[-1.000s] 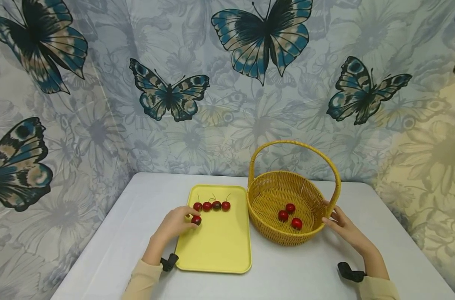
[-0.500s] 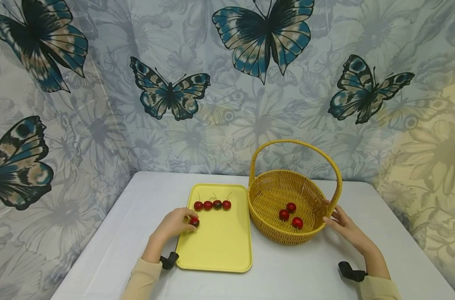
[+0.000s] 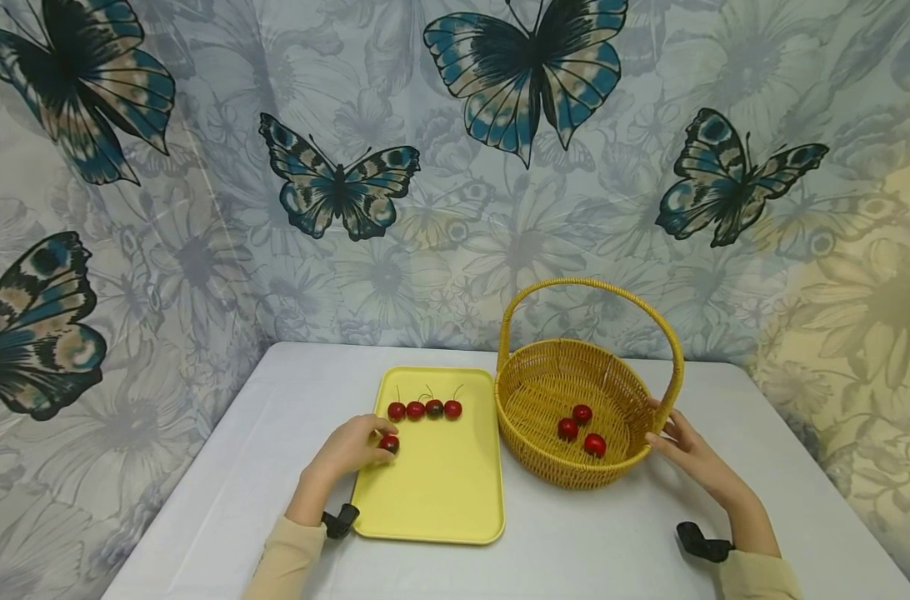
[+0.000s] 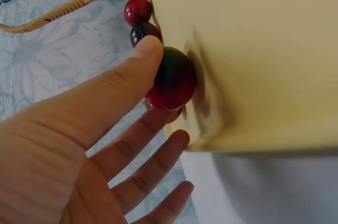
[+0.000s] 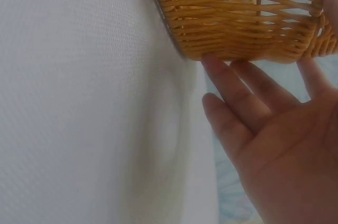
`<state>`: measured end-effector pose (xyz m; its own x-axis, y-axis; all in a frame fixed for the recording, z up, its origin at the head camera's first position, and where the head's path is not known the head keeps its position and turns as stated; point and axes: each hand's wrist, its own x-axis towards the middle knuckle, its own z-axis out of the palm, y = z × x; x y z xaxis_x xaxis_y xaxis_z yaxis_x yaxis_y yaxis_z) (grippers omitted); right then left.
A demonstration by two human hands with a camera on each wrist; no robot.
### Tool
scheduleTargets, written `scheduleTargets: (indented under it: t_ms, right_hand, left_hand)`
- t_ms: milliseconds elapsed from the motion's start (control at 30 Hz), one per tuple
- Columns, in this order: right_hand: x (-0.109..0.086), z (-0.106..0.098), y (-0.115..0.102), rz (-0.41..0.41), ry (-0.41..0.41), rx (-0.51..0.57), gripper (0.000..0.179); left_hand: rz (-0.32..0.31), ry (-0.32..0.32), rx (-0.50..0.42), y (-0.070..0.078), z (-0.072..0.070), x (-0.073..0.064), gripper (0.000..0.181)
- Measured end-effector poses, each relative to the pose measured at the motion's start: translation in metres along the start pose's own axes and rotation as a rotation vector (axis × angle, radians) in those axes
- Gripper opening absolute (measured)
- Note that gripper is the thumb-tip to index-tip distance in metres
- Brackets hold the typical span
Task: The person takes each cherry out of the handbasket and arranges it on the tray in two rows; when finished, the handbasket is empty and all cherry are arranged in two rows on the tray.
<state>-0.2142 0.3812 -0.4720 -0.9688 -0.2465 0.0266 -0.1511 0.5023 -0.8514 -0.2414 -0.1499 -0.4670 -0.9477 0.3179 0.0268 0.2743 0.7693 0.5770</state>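
Nudged nearer within the second, a glossy cherry (image 3: 389, 445) is pinched by the left hand (image 3: 352, 444) over the smooth tray (image 3: 440, 500) (four more cherries (image 3: 416, 410) lined up far side); right hand (image 3: 697, 467) grips the wicker basket (image 3: 556, 474).

Tray (image 3: 432, 500) left of basket (image 3: 548, 470)

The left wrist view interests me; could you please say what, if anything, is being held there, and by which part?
A dark red cherry, pinched by the sides of its round body in the left grip.
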Motion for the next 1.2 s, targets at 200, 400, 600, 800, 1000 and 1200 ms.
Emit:
scheduleTargets:
  t_ms: [200, 400, 600, 800, 1000, 1200]
  right_hand:
    - [-0.001, 0.000, -0.003, -0.004, -0.001, 0.010, 0.064]
    - [-0.001, 0.000, -0.003, -0.011, 0.004, 0.003, 0.064]
    - [0.000, 0.001, 0.000, -0.012, 0.008, -0.012, 0.064]
    - [-0.001, -0.001, 0.000, 0.001, 0.009, -0.017, 0.064]
    - [-0.002, -0.001, 0.000, 0.013, 0.006, -0.022, 0.063]
    - [-0.001, 0.000, -0.001, -0.004, 0.001, -0.009, 0.063]
  left_hand:
    - [0.002, -0.004, -0.002, 0.002, -0.002, -0.001, 0.036]
    - [-0.007, -0.004, -0.008, 0.006, -0.004, -0.003, 0.035]
    - [0.039, 0.017, 0.016, 0.012, -0.004, -0.004, 0.032]
    - [0.118, 0.043, 0.041, 0.022, -0.003, -0.005, 0.030]
    - [0.174, 0.045, 0.072, 0.032, -0.002, -0.005, 0.032]
    - [0.212, 0.048, 0.099, 0.040, 0.000, -0.005, 0.033]
